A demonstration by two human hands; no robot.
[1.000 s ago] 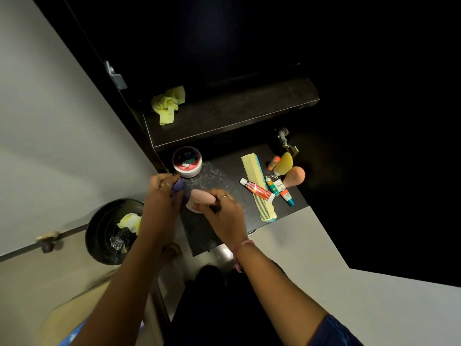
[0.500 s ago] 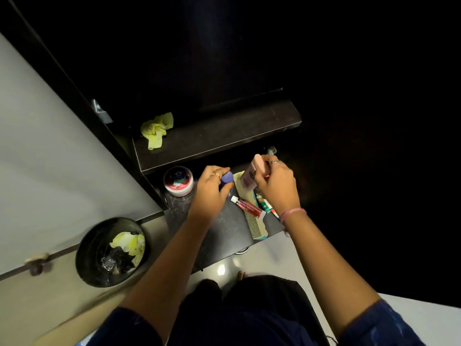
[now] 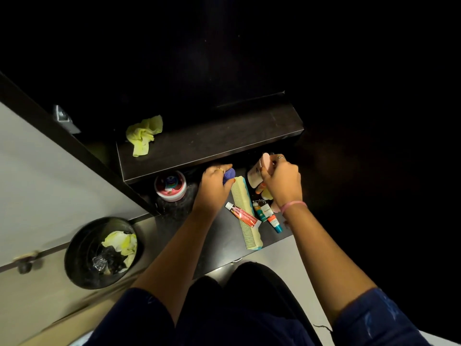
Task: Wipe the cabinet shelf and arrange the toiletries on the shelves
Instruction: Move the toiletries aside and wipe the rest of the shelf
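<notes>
While the left hand [image 3: 215, 187] is curling around a small purple object [image 3: 229, 174], the right hand [image 3: 282, 182] is gripping a white tube with a pink cap [image 3: 259, 169] over the lower shelf [image 3: 219, 243]. Printing on the tubes is too small to read. A crumpled yellow cloth [image 3: 143, 133] is lying on the upper shelf [image 3: 212, 143]; a red-and-white tube [image 3: 241, 216] is resting against the comb [image 3: 245, 213].

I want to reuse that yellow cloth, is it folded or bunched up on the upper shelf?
Bunched up: the yellow cloth lies crumpled in uneven folds at the left end of the upper shelf, touched by neither hand.
</notes>
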